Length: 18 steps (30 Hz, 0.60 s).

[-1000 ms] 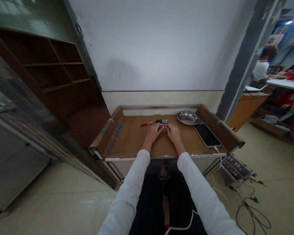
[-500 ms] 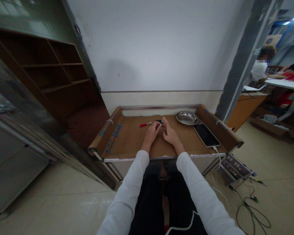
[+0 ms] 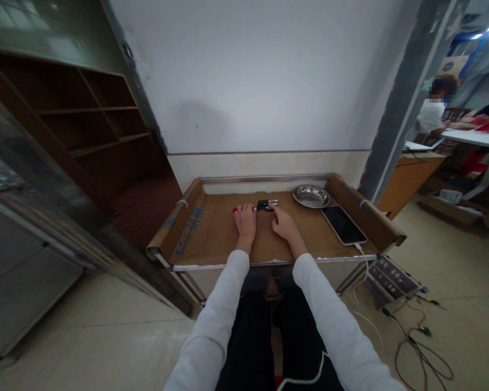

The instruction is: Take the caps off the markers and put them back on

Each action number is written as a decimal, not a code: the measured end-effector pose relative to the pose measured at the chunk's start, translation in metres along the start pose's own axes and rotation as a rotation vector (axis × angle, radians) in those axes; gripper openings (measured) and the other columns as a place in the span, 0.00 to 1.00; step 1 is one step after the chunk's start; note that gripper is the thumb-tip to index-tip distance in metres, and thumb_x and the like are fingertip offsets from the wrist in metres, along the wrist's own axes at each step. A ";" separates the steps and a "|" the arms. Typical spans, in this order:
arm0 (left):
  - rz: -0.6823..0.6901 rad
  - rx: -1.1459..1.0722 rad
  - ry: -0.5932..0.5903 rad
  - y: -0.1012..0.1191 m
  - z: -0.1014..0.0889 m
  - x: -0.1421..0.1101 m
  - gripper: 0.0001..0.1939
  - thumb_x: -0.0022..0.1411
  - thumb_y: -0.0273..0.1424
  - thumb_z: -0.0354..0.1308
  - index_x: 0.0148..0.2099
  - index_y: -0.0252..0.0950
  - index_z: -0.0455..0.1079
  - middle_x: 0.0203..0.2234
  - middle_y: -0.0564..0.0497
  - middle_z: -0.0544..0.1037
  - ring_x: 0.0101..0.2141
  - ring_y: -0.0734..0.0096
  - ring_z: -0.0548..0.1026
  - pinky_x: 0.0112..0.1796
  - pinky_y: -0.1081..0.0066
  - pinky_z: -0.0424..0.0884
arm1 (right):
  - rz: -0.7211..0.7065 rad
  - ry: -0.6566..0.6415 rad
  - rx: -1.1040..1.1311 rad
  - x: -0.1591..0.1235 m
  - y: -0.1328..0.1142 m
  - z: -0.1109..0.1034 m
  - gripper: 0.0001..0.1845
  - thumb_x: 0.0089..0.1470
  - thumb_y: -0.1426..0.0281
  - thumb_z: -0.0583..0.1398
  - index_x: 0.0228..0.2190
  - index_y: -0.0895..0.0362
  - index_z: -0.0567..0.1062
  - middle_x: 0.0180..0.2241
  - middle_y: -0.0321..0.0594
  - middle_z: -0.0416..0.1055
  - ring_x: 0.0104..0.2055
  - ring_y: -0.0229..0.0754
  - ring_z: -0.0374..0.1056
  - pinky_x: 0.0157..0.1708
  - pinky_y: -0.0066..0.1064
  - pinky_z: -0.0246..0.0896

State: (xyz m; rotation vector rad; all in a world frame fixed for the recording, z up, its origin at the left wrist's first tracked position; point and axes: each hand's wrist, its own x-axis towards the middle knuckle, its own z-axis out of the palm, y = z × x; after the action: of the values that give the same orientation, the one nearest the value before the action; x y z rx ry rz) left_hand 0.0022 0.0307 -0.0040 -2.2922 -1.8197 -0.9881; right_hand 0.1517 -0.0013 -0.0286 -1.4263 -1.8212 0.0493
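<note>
Covering most of the red stick (image 3: 235, 209) on the cardboard (image 3: 212, 233), L hand (image 3: 245, 220) has its fingers down over it, tho can't tell if it's gripped or just touched. R hand (image 3: 284, 224), index out & the rest curled, has that fingertip at the R end of the black rods (image 3: 264, 203), bunched just R of the stick; can't tell if it holds any. Dish (image 3: 311, 196) & phone (image 3: 344, 224) are further R, side by side
</note>
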 end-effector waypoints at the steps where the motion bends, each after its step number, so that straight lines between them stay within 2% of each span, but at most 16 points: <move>1: -0.005 0.008 -0.007 0.000 0.001 0.000 0.09 0.65 0.29 0.50 0.45 0.37 0.70 0.42 0.43 0.74 0.45 0.56 0.68 0.48 0.58 0.62 | -0.001 0.001 -0.006 0.000 0.000 0.000 0.34 0.47 0.82 0.50 0.58 0.62 0.62 0.56 0.50 0.66 0.57 0.45 0.62 0.60 0.40 0.56; 6: -0.044 0.024 -0.026 -0.002 0.005 0.001 0.11 0.65 0.28 0.50 0.47 0.33 0.69 0.44 0.39 0.71 0.46 0.55 0.68 0.48 0.59 0.63 | 0.006 0.007 -0.022 0.000 0.000 0.000 0.33 0.47 0.82 0.50 0.56 0.61 0.64 0.54 0.49 0.67 0.57 0.44 0.62 0.59 0.40 0.57; 13: -0.038 0.016 0.007 -0.001 0.010 0.001 0.14 0.66 0.27 0.47 0.52 0.32 0.65 0.50 0.36 0.67 0.48 0.53 0.67 0.47 0.58 0.64 | 0.010 0.006 -0.002 0.001 -0.001 -0.001 0.30 0.48 0.82 0.49 0.54 0.62 0.66 0.53 0.49 0.68 0.56 0.44 0.63 0.59 0.38 0.56; 18: -0.058 0.042 -0.003 0.002 0.007 0.000 0.12 0.66 0.27 0.45 0.48 0.30 0.65 0.47 0.35 0.69 0.48 0.52 0.67 0.47 0.56 0.64 | 0.025 -0.003 -0.020 0.001 -0.001 -0.002 0.29 0.49 0.81 0.49 0.54 0.62 0.66 0.53 0.49 0.68 0.56 0.43 0.62 0.58 0.38 0.56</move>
State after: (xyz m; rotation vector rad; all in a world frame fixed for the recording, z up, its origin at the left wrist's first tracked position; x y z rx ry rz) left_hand 0.0070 0.0337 -0.0092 -2.2304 -1.9001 -0.9446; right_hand 0.1516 -0.0020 -0.0266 -1.4636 -1.8119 0.0459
